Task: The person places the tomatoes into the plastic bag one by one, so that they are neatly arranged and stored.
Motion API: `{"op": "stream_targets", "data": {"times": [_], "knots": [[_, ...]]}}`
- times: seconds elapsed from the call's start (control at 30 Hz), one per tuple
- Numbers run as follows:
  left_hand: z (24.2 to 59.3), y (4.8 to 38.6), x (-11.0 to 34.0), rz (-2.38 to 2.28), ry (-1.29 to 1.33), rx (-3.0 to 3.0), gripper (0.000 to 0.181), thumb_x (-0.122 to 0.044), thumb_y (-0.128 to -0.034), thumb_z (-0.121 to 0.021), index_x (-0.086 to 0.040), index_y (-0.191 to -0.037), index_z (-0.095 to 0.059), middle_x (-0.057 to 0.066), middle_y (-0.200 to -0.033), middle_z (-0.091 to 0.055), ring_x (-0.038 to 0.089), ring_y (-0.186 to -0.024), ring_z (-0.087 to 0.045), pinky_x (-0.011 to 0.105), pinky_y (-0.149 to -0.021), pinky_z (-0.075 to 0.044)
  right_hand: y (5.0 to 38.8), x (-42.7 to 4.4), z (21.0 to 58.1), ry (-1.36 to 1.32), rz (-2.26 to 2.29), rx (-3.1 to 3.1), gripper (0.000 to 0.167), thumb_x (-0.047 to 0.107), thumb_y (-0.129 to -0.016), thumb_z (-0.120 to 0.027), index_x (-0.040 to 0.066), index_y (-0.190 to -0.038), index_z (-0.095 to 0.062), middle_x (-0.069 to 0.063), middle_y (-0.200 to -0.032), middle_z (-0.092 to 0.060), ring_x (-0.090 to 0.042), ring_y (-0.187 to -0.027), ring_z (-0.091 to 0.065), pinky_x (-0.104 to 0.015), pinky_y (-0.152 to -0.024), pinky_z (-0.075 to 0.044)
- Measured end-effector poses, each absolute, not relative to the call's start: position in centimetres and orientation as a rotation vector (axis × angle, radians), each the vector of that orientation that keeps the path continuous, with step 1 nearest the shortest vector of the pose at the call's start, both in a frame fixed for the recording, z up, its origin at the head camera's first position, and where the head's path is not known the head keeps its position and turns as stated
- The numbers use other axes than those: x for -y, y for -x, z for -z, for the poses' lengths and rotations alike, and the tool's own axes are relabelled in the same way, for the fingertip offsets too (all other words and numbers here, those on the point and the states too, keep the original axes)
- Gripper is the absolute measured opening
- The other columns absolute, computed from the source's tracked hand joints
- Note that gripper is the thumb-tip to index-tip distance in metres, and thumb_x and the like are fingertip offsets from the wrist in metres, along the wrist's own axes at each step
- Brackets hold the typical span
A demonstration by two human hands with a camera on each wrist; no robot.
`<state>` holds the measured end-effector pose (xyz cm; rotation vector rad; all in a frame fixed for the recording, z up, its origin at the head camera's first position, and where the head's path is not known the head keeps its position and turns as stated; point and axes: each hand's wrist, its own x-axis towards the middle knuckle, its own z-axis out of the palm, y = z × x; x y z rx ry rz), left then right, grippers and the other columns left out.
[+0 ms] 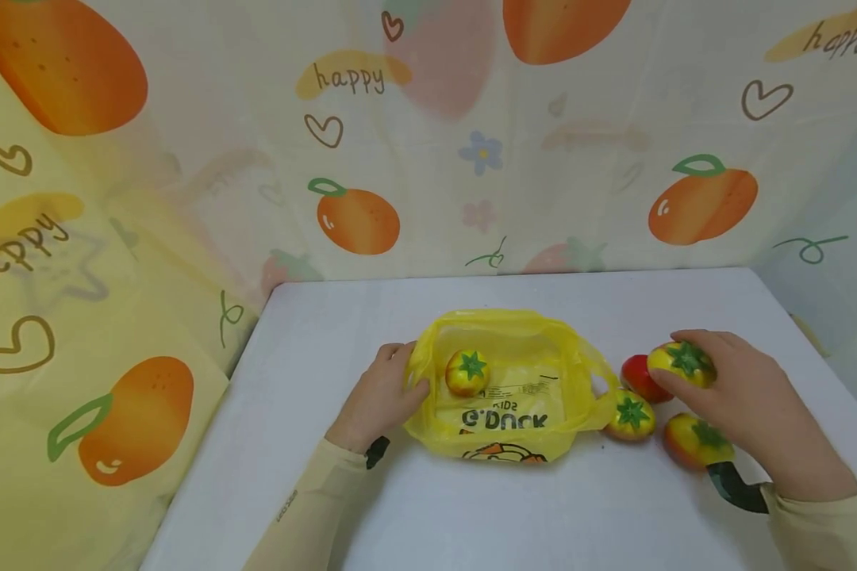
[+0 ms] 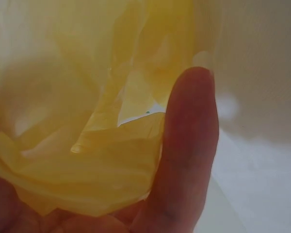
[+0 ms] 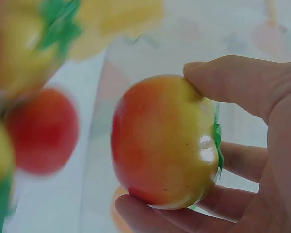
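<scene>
A yellow plastic bag point(image 1: 510, 444) with black lettering lies on the table, its mouth spread wide. One red-and-yellow tomato point(image 1: 466, 374) with a green star-shaped top is inside it. My left hand point(image 1: 380, 396) grips the bag's left edge; in the left wrist view, the thumb point(image 2: 189, 150) lies against the thin plastic point(image 2: 102, 170). To the right of the bag, my right hand point(image 1: 739, 396) holds another tomato point(image 3: 162, 143) between thumb and fingers. Near that hand are a red fruit point(image 1: 641, 376), a tomato point(image 1: 629, 416) by the bag's right handle, and a further tomato point(image 1: 685, 442) closer to me.
The white table point(image 1: 507, 523) extends on all sides of the bag. A fruit-patterned cloth point(image 1: 428, 159) hangs behind it, with a yellowish patterned cloth point(image 1: 114, 317) at the left. A dark wrist strap point(image 1: 737, 489) shows beside the nearest tomato.
</scene>
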<state>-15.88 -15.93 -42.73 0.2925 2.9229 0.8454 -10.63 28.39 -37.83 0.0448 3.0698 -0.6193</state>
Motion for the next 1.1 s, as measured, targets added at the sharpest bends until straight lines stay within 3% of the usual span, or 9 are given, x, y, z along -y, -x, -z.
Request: {"op": "stream_targets", "data": {"times": [0.17, 0.33, 0.47, 0.73, 0.9, 1.1], "knots": [[42.8, 16.0, 15.8, -0.841, -0.283, -2.911, 0.064, -0.032, -0.1027, -0.065, -0.006, -0.16, -0.051, 0.022, -0.155, -0.052, 0.038, -0.129, -0.064, 0.055, -0.113, -0.054, 11.2, -24.9, 36.7, 0.081, 0.691, -3.066, 0.079, 0.065, -0.097, -0.071, 0.01, -0.151, -0.055, -0.027, -0.15, -0.055, -0.046, -0.121, -0.057, -0.071, -0.097, -0.053], [42.9, 16.0, 15.7, -0.838, -0.288, -2.912, 0.063, -0.031, -0.1023, -0.066, -0.006, -0.159, -0.052, 0.022, -0.154, -0.053, 0.037, -0.128, -0.065, 0.055, -0.113, -0.054, 11.9, -21.4, 36.5, 0.259, 0.733, -3.068, 0.068, 0.05, -0.097, -0.078, 0.011, -0.149, -0.058, -0.022, -0.149, -0.058, -0.043, -0.125, -0.061, -0.067, -0.102, -0.055], [42.9, 16.0, 15.7, -0.843, -0.287, -2.908, 0.063, -0.031, -0.1024, -0.066, -0.007, -0.159, -0.052, 0.021, -0.154, -0.053, 0.036, -0.128, -0.065, 0.054, -0.113, -0.055, 12.5, -19.3, 36.6, 0.329, 0.759, -3.051, 0.066, 0.049, -0.097, -0.078, 0.011, -0.148, -0.06, -0.018, -0.15, -0.059, -0.041, -0.13, -0.061, -0.065, -0.107, -0.053], [42.9, 16.0, 15.8, -0.834, -0.285, -2.907, 0.064, -0.032, -0.1022, -0.066, -0.007, -0.159, -0.052, 0.021, -0.154, -0.054, 0.036, -0.128, -0.065, 0.054, -0.113, -0.055, 13.6, -16.0, 37.3, 0.379, 0.778, -2.968, 0.062, 0.048, -0.096, -0.079, 0.016, -0.147, -0.061, -0.01, -0.147, -0.061, -0.032, -0.122, -0.064, -0.056, -0.103, -0.059], [42.9, 15.9, 15.9, -0.834, -0.296, -2.911, 0.065, -0.032, -0.1021, -0.066, -0.006, -0.159, -0.051, 0.022, -0.154, -0.054, 0.036, -0.128, -0.065, 0.053, -0.113, -0.055, 14.3, -14.2, 38.1, 0.384, 0.744, -2.932, 0.065, 0.048, -0.095, -0.08, 0.017, -0.148, -0.059, -0.011, -0.149, -0.06, -0.031, -0.119, -0.064, -0.052, -0.1, -0.062], [43.0, 15.9, 15.9, -0.844, -0.324, -2.911, 0.065, -0.032, -0.1022, -0.065, -0.005, -0.159, -0.051, 0.023, -0.153, -0.054, 0.036, -0.126, -0.066, 0.053, -0.112, -0.055, 14.9, -12.9, 39.4, 0.43, 0.711, -2.959, 0.062, 0.044, -0.098, -0.078, 0.012, -0.147, -0.059, -0.016, -0.148, -0.062, -0.033, -0.119, -0.065, -0.055, -0.105, -0.059]]}}
